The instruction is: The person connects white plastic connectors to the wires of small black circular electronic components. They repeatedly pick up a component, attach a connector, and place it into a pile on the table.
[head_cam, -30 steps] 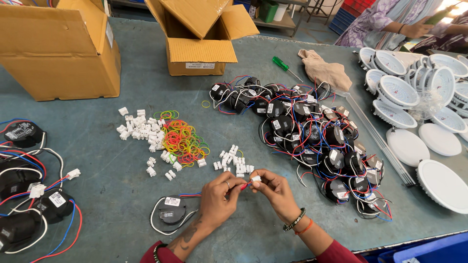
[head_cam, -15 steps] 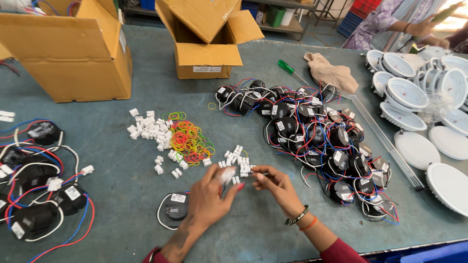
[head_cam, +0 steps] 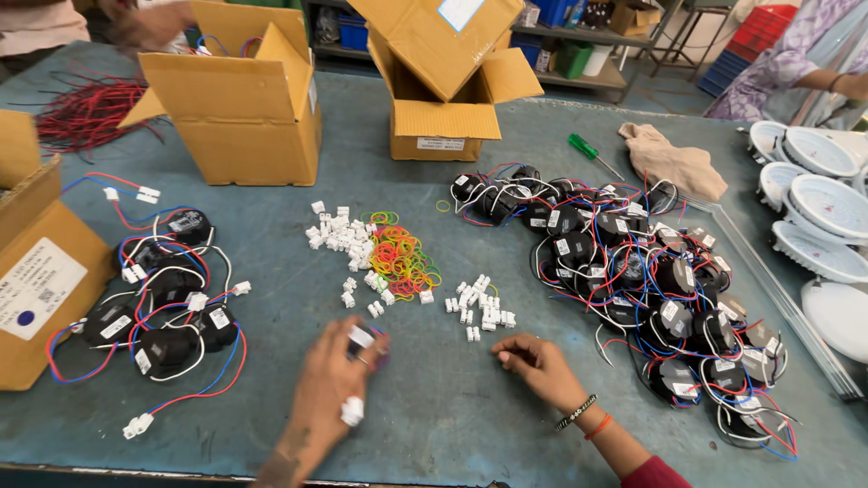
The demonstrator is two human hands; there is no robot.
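My left hand [head_cam: 330, 384] is closed over a small black driver unit [head_cam: 369, 343] with a white label and red and blue wires. A white connector block [head_cam: 351, 411] lies against my wrist. My right hand [head_cam: 533, 361] rests on the blue-green table [head_cam: 452, 425], fingers loosely bent, holding nothing. It lies just below a small group of white connector blocks [head_cam: 479, 307]. A bigger heap of white blocks [head_cam: 344, 239] sits beside a heap of coloured rubber bands [head_cam: 402, 258].
A large pile of wired black drivers [head_cam: 651, 280] lies right, a smaller group [head_cam: 172, 307] left. Open cardboard boxes [head_cam: 244, 117] [head_cam: 443, 117] stand behind, another box [head_cam: 36, 289] at far left. White round lamps [head_cam: 823, 208], cloth [head_cam: 674, 163], green screwdriver [head_cam: 583, 149], another person [head_cam: 805, 63].
My hands, together on a white connector a second ago, have parted. The left moved left and down with the driver; the right dropped to the table.
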